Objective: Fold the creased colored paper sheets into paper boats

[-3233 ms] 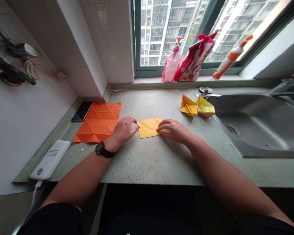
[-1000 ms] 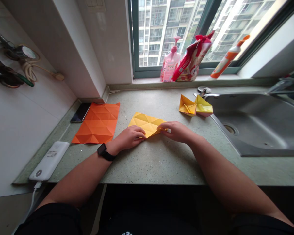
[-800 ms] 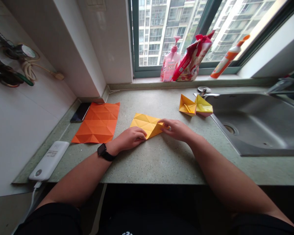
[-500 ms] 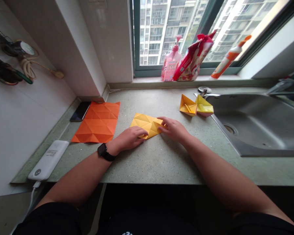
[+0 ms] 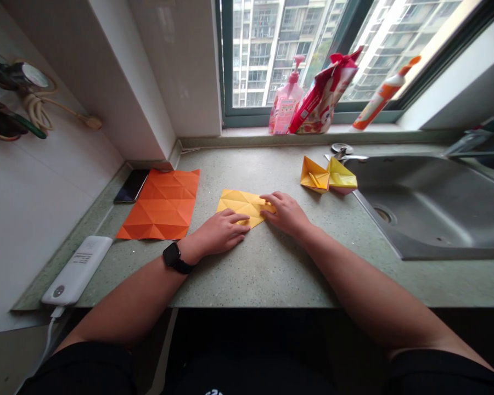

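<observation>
A creased sheet of yellow origami paper (image 5: 239, 202) lies on the counter in front of me. My left hand (image 5: 226, 230) rests over its near left edge, fingers stretched out and pressing on the paper. At the right end of the sheet, my right hand (image 5: 286, 214) has its thumb and fingers on the edge, which they partly cover. The paper's right end looks folded over, though the fingers hide most of that fold. To the left is an orange sheet (image 5: 160, 203) with similar creases.
Two folded paper shapes, one orange-yellow (image 5: 315, 176) and one yellow (image 5: 341, 178), stand beside the steel sink (image 5: 440, 208). A phone (image 5: 132, 185) and a cabled white power bank (image 5: 77, 270) lie at left. A pump bottle (image 5: 286, 104), red bag (image 5: 325, 99) and orange-white bottle (image 5: 381, 99) line the sill.
The raised fold at the yellow paper's right end now looks flatter under my right fingers. My left fingers have straightened a little over the near edge. The view has shifted slightly.
</observation>
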The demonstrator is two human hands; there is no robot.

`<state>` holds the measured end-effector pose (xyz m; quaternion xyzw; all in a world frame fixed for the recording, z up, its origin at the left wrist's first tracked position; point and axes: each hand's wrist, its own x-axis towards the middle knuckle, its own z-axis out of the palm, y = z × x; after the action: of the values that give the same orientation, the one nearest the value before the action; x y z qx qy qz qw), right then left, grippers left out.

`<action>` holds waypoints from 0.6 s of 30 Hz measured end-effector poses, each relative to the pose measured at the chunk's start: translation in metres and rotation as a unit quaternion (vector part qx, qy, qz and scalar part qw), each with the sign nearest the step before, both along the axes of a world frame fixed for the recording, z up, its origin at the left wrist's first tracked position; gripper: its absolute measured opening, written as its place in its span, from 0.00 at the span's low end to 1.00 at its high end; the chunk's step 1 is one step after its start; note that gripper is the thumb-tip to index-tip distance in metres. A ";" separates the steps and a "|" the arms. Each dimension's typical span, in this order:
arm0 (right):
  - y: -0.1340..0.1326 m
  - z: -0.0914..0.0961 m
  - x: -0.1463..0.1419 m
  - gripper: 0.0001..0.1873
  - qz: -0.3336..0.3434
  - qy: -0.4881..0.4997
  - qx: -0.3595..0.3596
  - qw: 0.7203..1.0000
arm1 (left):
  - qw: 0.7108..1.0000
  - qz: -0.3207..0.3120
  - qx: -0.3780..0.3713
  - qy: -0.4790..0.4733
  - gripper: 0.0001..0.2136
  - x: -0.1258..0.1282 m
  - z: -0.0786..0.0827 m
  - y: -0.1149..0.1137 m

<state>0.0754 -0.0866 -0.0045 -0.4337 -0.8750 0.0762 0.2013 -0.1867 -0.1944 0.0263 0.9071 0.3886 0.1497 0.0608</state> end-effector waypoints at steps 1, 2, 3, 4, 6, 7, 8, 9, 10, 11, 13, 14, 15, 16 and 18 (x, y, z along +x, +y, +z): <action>-0.001 0.000 0.000 0.22 0.004 0.003 0.005 1.000 | 1.000 -0.001 0.001 0.006 0.13 0.001 0.000 0.000; -0.003 0.000 -0.001 0.23 0.011 0.007 0.009 1.000 | 1.000 -0.001 0.000 0.010 0.13 0.002 0.001 0.000; -0.005 0.000 -0.001 0.24 0.018 0.011 0.011 1.000 | 1.000 -0.001 -0.002 0.011 0.13 0.002 0.001 0.000; -0.007 0.000 -0.002 0.25 0.027 0.015 0.011 0.999 | 1.000 0.000 -0.005 0.011 0.13 0.003 0.001 0.000; -0.011 0.000 -0.004 0.28 0.038 0.018 0.004 0.999 | 1.000 -0.002 -0.013 0.010 0.14 0.003 0.002 0.000; -0.014 0.000 -0.005 0.30 0.041 0.017 -0.002 0.999 | 1.000 -0.004 -0.017 0.011 0.14 0.002 0.002 0.000; -0.016 0.000 -0.007 0.32 0.042 0.015 -0.009 0.999 | 1.000 -0.007 -0.020 0.012 0.13 0.002 0.002 0.000; -0.017 -0.001 -0.008 0.33 0.041 0.012 -0.017 0.999 | 1.000 -0.009 -0.022 0.013 0.13 0.001 0.002 0.000; -0.019 -0.002 -0.010 0.34 0.039 0.008 -0.025 0.999 | 1.000 -0.011 -0.023 0.013 0.13 0.000 0.003 0.000; -0.020 -0.004 -0.011 0.34 0.036 0.003 -0.031 0.999 | 1.000 -0.012 -0.025 0.013 0.13 -0.001 0.003 0.000; -0.021 -0.007 -0.013 0.33 0.025 -0.004 -0.041 0.999 | 0.999 -0.012 -0.027 0.011 0.13 -0.001 0.003 0.000; -0.022 -0.008 -0.014 0.33 0.020 -0.007 -0.044 0.999 | 0.999 -0.012 -0.029 0.010 0.13 -0.002 0.003 0.000; -0.022 -0.009 -0.015 0.33 0.016 -0.008 -0.046 0.999 | 0.999 -0.012 -0.031 0.009 0.13 -0.002 0.003 0.000; -0.022 -0.010 -0.015 0.34 0.013 -0.008 -0.048 0.999 | 0.999 -0.012 -0.032 0.008 0.13 -0.002 0.003 0.001; -0.022 -0.012 -0.016 0.35 0.011 -0.006 -0.052 0.999 | 0.999 -0.013 -0.036 0.008 0.12 -0.001 0.003 0.001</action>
<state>0.0598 -0.1086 -0.0161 -0.4340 -0.8760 0.1216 0.1719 -0.1882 -0.1937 0.0288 0.9104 0.3824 0.1280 0.0923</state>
